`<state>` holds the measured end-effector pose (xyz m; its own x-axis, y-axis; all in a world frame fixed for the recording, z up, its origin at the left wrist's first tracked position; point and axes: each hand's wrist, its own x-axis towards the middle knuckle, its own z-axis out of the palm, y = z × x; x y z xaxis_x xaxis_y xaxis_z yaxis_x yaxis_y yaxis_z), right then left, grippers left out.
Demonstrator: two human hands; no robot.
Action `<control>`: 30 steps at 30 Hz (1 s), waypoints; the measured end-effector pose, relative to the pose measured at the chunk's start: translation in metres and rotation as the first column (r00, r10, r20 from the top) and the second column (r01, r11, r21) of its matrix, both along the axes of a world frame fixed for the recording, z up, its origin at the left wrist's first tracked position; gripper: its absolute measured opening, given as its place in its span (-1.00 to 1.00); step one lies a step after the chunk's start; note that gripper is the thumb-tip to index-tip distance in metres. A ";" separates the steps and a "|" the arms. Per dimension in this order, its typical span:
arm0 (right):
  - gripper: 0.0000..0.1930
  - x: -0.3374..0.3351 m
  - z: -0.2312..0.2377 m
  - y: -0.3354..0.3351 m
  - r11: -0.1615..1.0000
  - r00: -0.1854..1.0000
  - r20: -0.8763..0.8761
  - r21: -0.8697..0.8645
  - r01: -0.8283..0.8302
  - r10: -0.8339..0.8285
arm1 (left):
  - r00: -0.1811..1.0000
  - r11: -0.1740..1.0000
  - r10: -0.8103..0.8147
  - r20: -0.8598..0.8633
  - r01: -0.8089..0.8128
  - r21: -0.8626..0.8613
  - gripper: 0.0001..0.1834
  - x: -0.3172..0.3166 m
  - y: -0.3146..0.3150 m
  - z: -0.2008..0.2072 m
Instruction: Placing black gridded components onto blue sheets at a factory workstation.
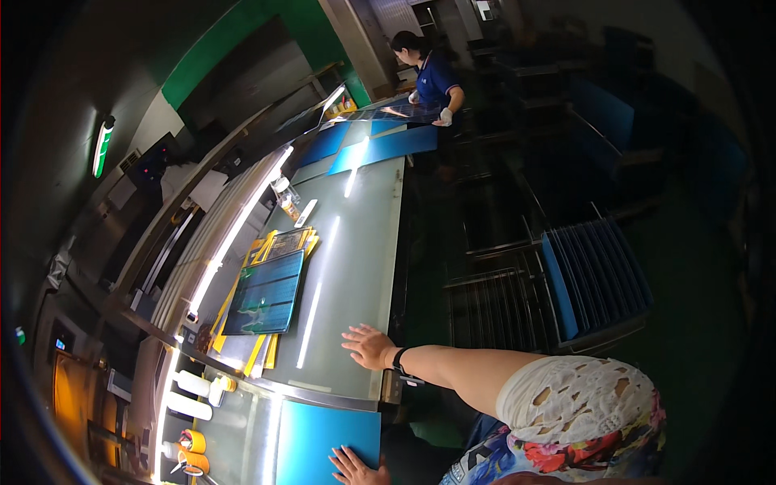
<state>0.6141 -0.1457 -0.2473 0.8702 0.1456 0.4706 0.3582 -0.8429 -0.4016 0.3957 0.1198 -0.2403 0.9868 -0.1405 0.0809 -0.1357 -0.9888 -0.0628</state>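
My left hand lies with fingers spread on a blue rectangular panel at the near end of the workbench, and grips nothing. Its wrist falls outside the lower edge. My right hand, a dark band on its wrist, reaches across the bench's near side with fingers apart. It holds nothing and is over or on the grey bench top; contact cannot be made out. Beyond it, a glossy dark-blue gridded panel rests on a pile of yellow-edged sheets.
A co-worker in white gloves handles a clear, glossy sheet at the far end, near blue panels. A rack of upright panels stands right. White bottles, tape rolls and scissors sit lower left.
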 end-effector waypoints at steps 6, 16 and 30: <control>-0.66 0.001 -0.003 0.000 0.999 0.998 0.059 0.034 0.003 -0.005 | 0.998 0.998 0.058 -0.007 -0.059 -0.031 -0.02 -0.007 -0.010 0.009; -0.68 0.001 0.001 0.000 0.998 0.996 0.088 0.060 0.004 -0.009 | 0.990 0.961 0.119 0.072 -0.097 -0.259 -0.02 -0.008 -0.018 0.008; -0.68 0.002 0.007 -0.005 0.998 0.990 0.140 0.057 -0.017 0.009 | 0.988 0.977 0.114 0.100 -0.093 -0.190 -0.01 -0.007 -0.017 0.008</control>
<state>0.6157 -0.1510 -0.2401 0.7938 0.1253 0.5951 0.4246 -0.8147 -0.3949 0.3892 0.1024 -0.2319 0.9789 -0.0105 0.2041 -0.0343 -0.9930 0.1134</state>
